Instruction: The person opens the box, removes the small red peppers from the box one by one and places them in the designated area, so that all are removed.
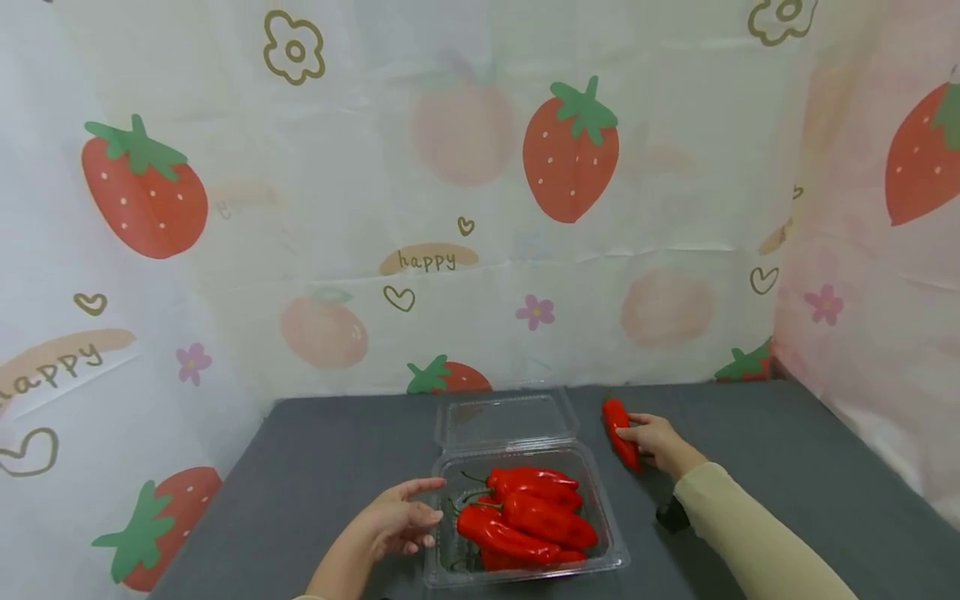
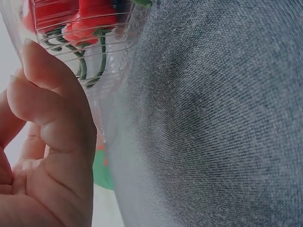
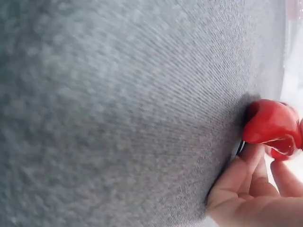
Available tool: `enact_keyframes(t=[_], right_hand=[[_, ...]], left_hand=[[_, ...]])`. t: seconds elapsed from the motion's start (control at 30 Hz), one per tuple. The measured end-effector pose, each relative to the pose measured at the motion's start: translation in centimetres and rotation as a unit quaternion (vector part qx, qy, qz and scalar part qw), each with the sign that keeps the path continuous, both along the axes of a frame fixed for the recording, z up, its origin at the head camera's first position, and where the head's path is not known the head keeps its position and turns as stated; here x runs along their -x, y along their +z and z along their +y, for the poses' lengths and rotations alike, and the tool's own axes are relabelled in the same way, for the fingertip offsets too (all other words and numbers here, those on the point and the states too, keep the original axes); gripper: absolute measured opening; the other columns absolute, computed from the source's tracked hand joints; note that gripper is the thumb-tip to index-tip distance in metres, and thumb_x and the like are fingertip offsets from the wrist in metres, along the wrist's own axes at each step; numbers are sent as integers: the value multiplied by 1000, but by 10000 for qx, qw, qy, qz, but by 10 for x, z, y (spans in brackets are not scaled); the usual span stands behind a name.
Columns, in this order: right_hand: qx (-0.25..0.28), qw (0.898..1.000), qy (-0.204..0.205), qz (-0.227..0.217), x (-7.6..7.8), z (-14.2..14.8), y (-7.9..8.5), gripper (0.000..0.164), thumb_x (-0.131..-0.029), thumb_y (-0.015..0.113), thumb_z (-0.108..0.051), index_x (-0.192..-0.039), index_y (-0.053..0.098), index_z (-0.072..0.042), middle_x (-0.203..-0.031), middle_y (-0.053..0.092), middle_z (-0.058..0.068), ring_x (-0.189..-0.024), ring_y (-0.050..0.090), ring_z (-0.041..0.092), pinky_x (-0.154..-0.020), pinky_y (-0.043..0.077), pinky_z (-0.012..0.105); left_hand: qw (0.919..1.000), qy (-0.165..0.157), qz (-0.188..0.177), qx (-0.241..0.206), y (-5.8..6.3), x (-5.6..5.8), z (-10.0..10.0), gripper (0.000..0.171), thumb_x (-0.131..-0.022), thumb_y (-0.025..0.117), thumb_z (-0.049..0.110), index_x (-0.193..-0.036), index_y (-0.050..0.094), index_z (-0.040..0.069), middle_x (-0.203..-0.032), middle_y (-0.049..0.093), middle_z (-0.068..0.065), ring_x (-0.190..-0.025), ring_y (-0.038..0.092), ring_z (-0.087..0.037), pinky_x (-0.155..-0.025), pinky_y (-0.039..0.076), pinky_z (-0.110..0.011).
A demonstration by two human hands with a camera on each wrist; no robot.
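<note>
Several glossy red peppers (image 1: pixel 547 517) with green stems lie heaped in a clear plastic clamshell box (image 1: pixel 617 557), its lid (image 1: pixel 506 421) folded back behind it. At the box's left wall is my left hand (image 1: pixel 401 517), fingers loosely bent and gripping nothing. The left wrist view shows this hand (image 2: pixel 57 123) close to the ribbed wall; whether it touches is unclear. To the right of the box, my right hand (image 1: pixel 660 442) holds a single red pepper (image 1: pixel 617 417) between thumb and fingers. That pepper (image 3: pixel 272 123) is low over the grey cloth in the right wrist view.
A small black object (image 1: pixel 672 517) sits under the right forearm, partly hidden by the sleeve. Grey cloth (image 1: pixel 330 450) covers the table. Behind and at both sides hangs a curtain (image 1: pixel 337 167) printed with strawberries.
</note>
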State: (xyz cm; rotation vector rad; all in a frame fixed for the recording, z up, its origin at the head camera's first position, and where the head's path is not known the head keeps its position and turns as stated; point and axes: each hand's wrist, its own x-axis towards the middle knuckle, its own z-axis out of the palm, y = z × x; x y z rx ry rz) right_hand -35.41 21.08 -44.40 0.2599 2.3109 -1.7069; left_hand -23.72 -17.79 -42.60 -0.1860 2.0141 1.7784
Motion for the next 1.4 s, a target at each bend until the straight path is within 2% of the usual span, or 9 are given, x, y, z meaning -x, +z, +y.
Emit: enact_keyframes(t=[0.13,0.5,0.6,0.73,0.9,1.0,1.13,1.27,1.4], right_hand=[[-134,9997,179,42,1,3,-1,63,-100,54,-17,-149,23,7,-141,36,34,-116,49,43,-91,45,47],[-345,9978,534,-172,3,14,-3,64,-102,51,-21,-148,20,12,-142,35,34,-111,51,35,-97,42,48],[-299,9976,593,-203,4,16,-3,64,-102,50,-20,-148,19,13,-133,45,30,-97,54,26,-95,43,46],[-199,9981,554,-190,4,19,-3,65,-102,51,-20,-148,20,13,-109,58,15,-77,50,15,-91,43,43],[-97,9986,488,-191,3,20,-3,64,-101,52,-21,-147,22,12,-107,62,10,-77,53,12,-86,45,39],[-46,9987,489,-165,2,20,-3,65,-101,52,-22,-147,23,13,-91,62,3,-71,51,11,-78,45,33],[44,9988,477,-138,1,20,-4,66,-101,53,-22,-147,22,13,-69,52,-5,-60,45,9,-70,42,28],[58,9988,488,-82,0,20,-6,67,-101,54,-23,-147,22,13,-65,47,-6,-59,43,9,-69,42,28],[8,9989,477,-47,-2,20,-5,69,-100,55,-25,-148,22,12,-70,48,-4,-63,44,11,-71,43,29]], left_hand=[[10000,-52,50,-12,1,-1,0,57,-92,62,1,-145,38,-2,-79,58,-4,-52,56,-9,-47,40,-17],[10000,-46,-26,49,0,-2,1,58,-93,61,2,-145,37,-2,-79,58,-4,-53,56,-8,-47,41,-17],[10000,-35,-33,76,0,-2,1,57,-93,61,2,-145,38,-2,-81,58,-5,-53,56,-9,-47,41,-17],[10000,-81,2,37,0,0,1,57,-93,62,3,-145,38,-1,-83,58,-6,-54,56,-9,-48,40,-17],[10000,-85,44,10,-1,0,1,58,-93,61,2,-145,38,-1,-84,58,-7,-53,56,-9,-47,40,-17],[10000,-24,42,42,0,-1,1,57,-92,62,1,-145,38,-1,-84,57,-7,-53,56,-9,-47,40,-17],[10000,37,-10,84,0,-1,2,57,-93,62,2,-145,39,-1,-83,58,-7,-52,56,-9,-47,40,-17],[9999,46,-36,98,0,-1,2,57,-93,62,2,-145,39,0,-85,59,-7,-53,56,-9,-47,40,-18],[9999,42,-31,93,-1,-1,2,57,-93,62,3,-145,39,0,-87,60,-8,-53,56,-10,-48,40,-18]])
